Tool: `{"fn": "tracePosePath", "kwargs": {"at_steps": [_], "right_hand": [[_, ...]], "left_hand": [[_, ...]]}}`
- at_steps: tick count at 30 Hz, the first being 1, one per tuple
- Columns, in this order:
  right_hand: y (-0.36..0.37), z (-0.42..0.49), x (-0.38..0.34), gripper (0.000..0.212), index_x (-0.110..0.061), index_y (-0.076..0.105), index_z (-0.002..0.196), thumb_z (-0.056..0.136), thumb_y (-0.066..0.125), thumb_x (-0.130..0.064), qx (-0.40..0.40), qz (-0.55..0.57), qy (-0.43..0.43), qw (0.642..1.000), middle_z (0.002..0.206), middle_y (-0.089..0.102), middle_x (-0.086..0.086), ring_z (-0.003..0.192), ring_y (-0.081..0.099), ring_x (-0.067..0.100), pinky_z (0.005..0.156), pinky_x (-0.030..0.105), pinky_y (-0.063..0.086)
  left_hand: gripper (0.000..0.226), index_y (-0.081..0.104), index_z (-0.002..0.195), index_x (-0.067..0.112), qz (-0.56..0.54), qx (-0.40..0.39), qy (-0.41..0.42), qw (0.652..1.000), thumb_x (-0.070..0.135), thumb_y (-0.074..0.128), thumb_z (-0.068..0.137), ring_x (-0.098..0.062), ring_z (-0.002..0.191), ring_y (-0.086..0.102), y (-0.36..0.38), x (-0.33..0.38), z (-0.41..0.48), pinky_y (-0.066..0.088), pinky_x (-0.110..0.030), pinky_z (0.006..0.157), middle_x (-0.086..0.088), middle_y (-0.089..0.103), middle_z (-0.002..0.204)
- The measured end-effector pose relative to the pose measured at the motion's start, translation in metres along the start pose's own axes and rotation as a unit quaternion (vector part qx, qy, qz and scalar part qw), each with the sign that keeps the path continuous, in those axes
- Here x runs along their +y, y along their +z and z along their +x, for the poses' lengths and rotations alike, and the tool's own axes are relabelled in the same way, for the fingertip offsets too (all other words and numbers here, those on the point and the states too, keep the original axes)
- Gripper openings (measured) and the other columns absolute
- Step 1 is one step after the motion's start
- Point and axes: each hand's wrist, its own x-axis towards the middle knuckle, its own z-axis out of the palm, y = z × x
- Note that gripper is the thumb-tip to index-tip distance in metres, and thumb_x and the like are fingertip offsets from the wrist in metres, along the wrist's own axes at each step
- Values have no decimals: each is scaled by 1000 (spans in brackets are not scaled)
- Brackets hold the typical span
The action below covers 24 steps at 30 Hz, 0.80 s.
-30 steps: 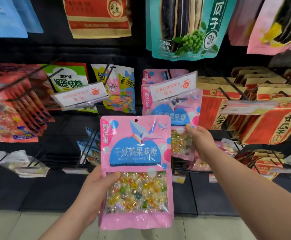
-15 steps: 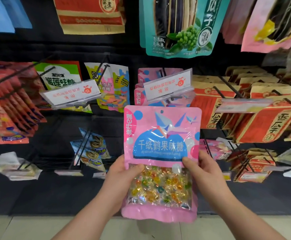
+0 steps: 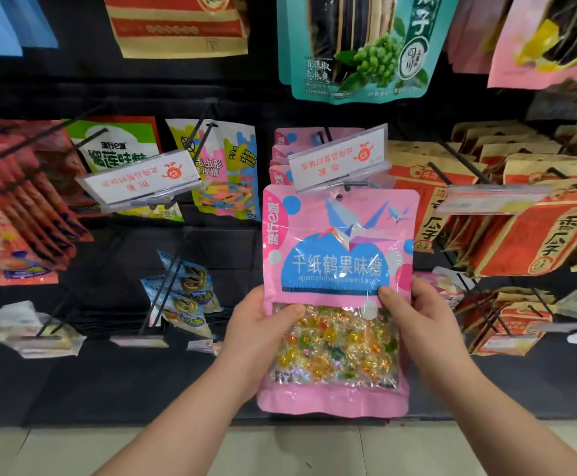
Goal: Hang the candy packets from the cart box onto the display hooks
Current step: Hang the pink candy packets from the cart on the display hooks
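The pink plastic candy packet [image 3: 338,286] has risen to the black wire display hook [image 3: 350,185], left hand [image 3: 263,333] and right hand [image 3: 421,324] fingers clamped on its sides, next threading its hang hole.

Both bare forearms reached up and forward from the bottom of the view, converging toward the centre. The left hand [image 3: 263,324] gripped the candy packet [image 3: 338,290] by its left edge, thumb laid across the front. The right hand [image 3: 417,317] clasped the right edge at a matching height, thumb pressed on the front.
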Motion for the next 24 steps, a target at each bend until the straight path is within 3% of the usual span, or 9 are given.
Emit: {"fn": "tracePosePath", "kwargs": {"at_steps": [4,10,15,18,21,24], "right_hand": [[-3,3,-1,12,-18,65,102,92,60,-14,11,1,-7,1000,98,75,7,93,71,27,84,48,56],[-2,7,1,9,-20,68,98,91,62,-20,20,-24,-8,999,97,74,10,96,68,36,89,59,51],[4,26,-5,11,-22,64,101,91,61,-23,26,-41,22,999,98,74,4,92,70,25,86,51,56],[9,45,-9,16,-14,63,106,92,60,-21,32,-69,16,997,93,71,3,85,68,20,80,41,57],[13,67,-10,20,-7,62,106,92,60,-22,42,-127,8,991,86,65,0,74,60,13,66,29,50],[18,88,-8,24,1,61,94,90,62,-23,56,-165,13,985,75,59,2,66,53,14,59,28,43]], "left_hand": [[22,67,103,18,-6,-4,8,1000,5,68,85,-26,99,69,3,3,-2,53,-50,93,-6,75,102],[20,66,102,19,9,-6,18,1000,7,68,85,-21,97,69,3,5,0,54,-34,86,-4,74,101],[28,60,114,18,41,-9,21,999,15,68,87,-12,95,65,8,9,22,49,-22,70,1,69,106],[30,54,113,20,69,0,31,997,15,68,87,-6,88,62,12,14,40,46,-19,64,5,64,101],[28,51,103,28,94,9,41,995,15,68,87,-6,87,61,16,17,61,48,-24,69,12,61,94],[25,54,95,32,123,9,53,991,11,66,88,-10,90,61,19,18,81,49,-24,70,14,61,91]]}}
